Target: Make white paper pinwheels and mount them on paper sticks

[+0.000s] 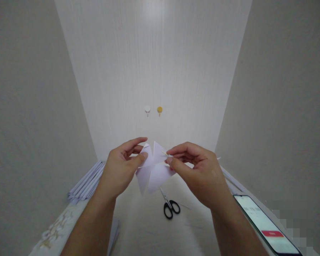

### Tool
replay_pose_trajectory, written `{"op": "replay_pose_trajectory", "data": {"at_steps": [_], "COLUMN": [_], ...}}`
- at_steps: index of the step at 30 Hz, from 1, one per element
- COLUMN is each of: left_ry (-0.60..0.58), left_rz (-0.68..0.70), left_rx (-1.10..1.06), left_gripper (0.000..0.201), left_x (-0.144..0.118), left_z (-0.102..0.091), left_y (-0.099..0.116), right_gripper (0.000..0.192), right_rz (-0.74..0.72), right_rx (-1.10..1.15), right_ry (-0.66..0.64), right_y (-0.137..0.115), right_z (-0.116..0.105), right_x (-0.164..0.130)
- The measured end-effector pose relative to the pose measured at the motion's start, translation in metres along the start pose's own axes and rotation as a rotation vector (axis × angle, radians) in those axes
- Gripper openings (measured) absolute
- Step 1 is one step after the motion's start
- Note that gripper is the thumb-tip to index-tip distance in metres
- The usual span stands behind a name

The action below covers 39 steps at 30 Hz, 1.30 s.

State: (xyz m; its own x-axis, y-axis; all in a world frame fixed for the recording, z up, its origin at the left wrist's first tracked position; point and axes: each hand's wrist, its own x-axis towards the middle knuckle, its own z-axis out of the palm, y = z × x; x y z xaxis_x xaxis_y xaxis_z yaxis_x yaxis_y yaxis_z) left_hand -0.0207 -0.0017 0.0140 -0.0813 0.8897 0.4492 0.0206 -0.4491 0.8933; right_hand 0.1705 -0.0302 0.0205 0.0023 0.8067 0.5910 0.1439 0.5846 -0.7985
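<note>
Above the scissors (170, 206), left hand (122, 168) and right hand (198, 170) pinch folded paper (154, 170), hiding its edges.

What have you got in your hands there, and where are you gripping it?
A folded white paper shape, held up between both hands: the left hand pinches its left edge, the right hand its right edge.

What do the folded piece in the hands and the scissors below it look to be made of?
The folded piece looks like thin white matte paper: sharp creases, pointed flaps, light showing through. The scissors seem to have shiny metal blades and glossy black handles, probably plastic. Left hand and right hand pinch the paper.
</note>
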Motion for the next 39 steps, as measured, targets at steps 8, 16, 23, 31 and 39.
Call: {"op": "replay_pose_trajectory", "data": {"at_steps": [8, 16, 23, 31, 39], "left_ry": [-0.045, -0.169, -0.248, -0.284, -0.309], "left_rz": [0.114, 0.194, 0.193, 0.200, 0.184], "left_rx": [0.217, 0.322, 0.283, 0.263, 0.250], "left_gripper": [0.016, 0.014, 0.015, 0.015, 0.015], "left_x": [-0.005, -0.014, -0.016, -0.020, -0.019], "left_z": [0.004, 0.005, 0.005, 0.002, 0.003], "left_y": [0.005, 0.015, 0.020, 0.024, 0.024], "right_gripper": [0.005, 0.003, 0.004, 0.007, 0.007], "right_rz": [0.036, -0.005, -0.035, -0.022, 0.006], "right_rx": [-0.010, -0.035, -0.027, -0.015, 0.026], "right_ry": [-0.023, -0.053, -0.074, -0.080, -0.095], "right_y": [0.001, -0.002, -0.005, -0.006, -0.006], "right_z": [-0.001, -0.001, -0.005, -0.009, -0.009], "right_x": [0.001, -0.003, -0.004, -0.004, -0.005]}}
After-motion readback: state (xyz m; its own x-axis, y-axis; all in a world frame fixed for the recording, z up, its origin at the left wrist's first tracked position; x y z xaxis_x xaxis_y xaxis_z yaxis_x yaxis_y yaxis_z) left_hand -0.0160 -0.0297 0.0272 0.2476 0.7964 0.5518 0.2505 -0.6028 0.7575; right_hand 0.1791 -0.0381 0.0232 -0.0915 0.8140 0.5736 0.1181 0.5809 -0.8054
